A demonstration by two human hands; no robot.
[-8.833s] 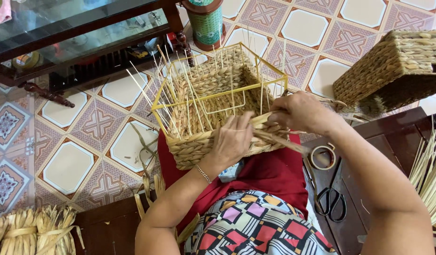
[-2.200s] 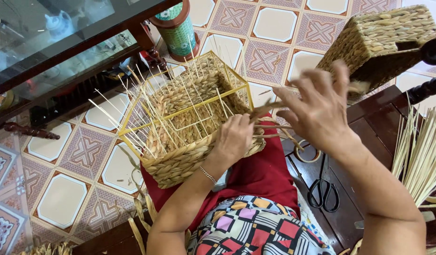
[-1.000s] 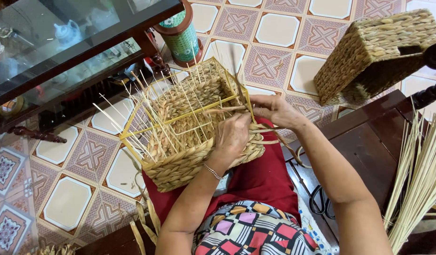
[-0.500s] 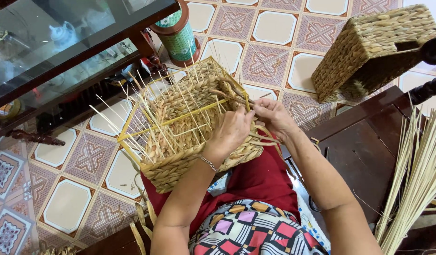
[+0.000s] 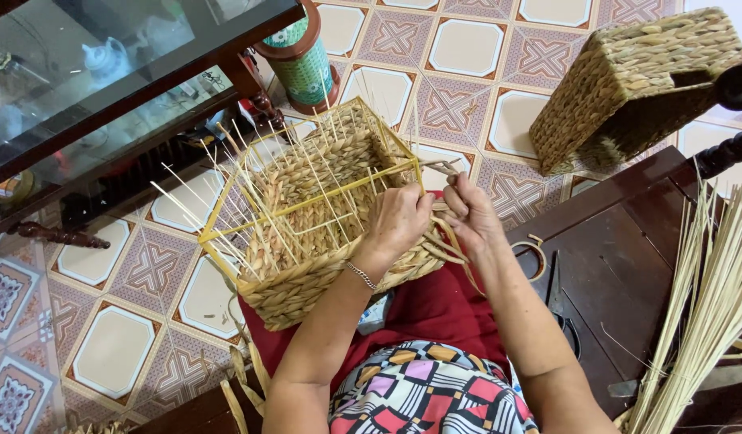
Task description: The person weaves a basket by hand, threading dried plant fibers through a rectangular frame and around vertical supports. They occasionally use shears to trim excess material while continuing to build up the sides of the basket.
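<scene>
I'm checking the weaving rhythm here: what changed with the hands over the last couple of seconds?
The right hand, raised and spread open two seconds ago, came down to the near rim of the half-woven basket and closed its grip on the straw strands. The left hand stayed pressed on the same rim. The basket remains on the lap, the finished basket on the floor.

Soft, even daylight over my lap; faint shadows, sharp focus, glare on the glass table, slight wide-angle stretch at the edges.
</scene>
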